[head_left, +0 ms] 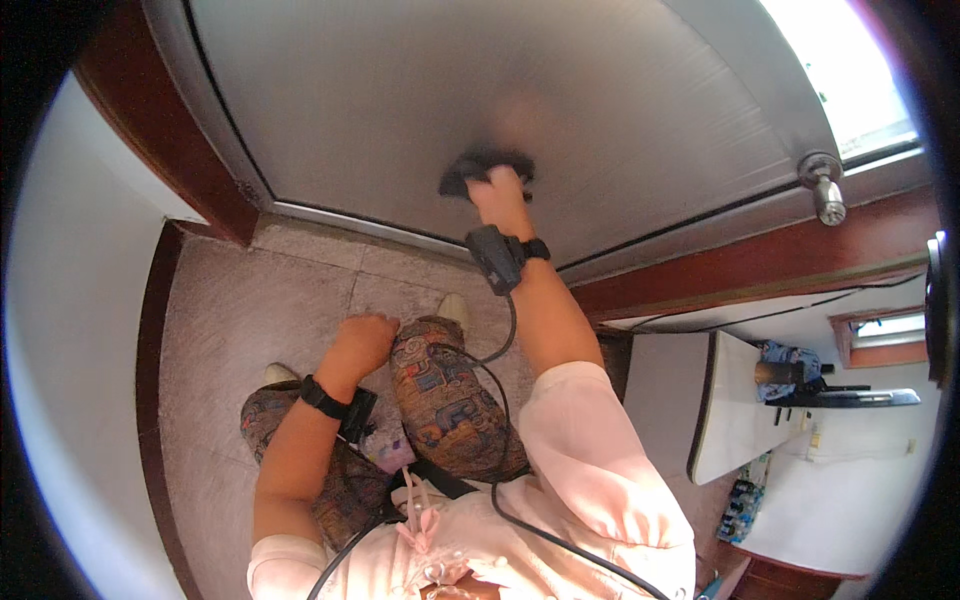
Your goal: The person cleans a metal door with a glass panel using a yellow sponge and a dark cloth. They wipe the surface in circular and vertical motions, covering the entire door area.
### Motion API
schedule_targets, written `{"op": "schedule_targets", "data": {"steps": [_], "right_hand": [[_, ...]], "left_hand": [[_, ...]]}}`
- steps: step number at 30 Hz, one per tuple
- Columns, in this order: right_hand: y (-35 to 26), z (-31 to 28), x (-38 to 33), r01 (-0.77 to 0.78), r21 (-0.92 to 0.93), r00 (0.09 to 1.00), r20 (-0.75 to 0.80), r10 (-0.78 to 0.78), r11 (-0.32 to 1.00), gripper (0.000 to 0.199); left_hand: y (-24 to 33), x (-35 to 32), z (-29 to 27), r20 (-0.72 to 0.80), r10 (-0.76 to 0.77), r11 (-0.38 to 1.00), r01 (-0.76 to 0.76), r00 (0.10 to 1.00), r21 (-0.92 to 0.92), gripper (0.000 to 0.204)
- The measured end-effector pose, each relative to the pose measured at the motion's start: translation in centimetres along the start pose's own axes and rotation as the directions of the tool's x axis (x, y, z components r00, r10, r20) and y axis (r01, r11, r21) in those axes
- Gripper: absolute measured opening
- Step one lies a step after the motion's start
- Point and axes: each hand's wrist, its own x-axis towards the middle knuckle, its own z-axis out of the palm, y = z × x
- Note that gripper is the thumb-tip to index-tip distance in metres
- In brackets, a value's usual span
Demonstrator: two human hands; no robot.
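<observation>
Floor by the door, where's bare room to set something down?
The tiled floor is bare left of the feet, between the dark skirting and the left knee. The right side is crowded: a white cabinet stands close by the door frame. The right hand presses a dark cloth on the door; the left hand rests on the knee.

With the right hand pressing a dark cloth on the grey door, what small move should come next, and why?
Probably slide the dark cloth sideways across the door panel. The right hand presses it flat against the panel, most of which lies to either side, and the left hand rests on the knee.
</observation>
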Motion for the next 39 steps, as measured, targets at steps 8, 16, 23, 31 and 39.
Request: {"op": "schedule_targets", "data": {"steps": [8,16,23,31,39], "right_hand": [[-19.3,-3.3,3.5,-0.025,0.962,0.977,-0.034,0.212,0.271,0.036],[-15.5,5.5,4.9,0.437,-0.556,0.735,-0.232,-0.637,0.707,0.061],[-3.8,10.3,4.1,0.742,-0.625,0.654,0.595,-0.468,0.242,0.036],[8.7,12.5,0.1,0.811,-0.519,0.585,0.692,-0.423,0.271,0.024],[-9.9,3.0,5.6,0.750,-0.580,0.521,0.222,-0.824,0.318,0.040]], "left_hand": [[-2.7,-2.2,-1.0,-0.099,-0.114,0.992,0.119,0.989,0.051,0.020],[-4.4,-2.9,-1.0,-0.267,-0.171,0.984,0.179,0.949,0.005,0.010],[-4.5,-2.5,-3.2,-0.213,-0.206,0.978,0.193,0.955,-0.082,0.012],[-4.9,-0.2,-2.8,-0.165,-0.183,0.980,0.165,0.969,-0.115,0.015],[-9.2,-1.1,-2.9,-0.018,-0.319,0.929,0.309,0.947,-0.203,0.021]]}}
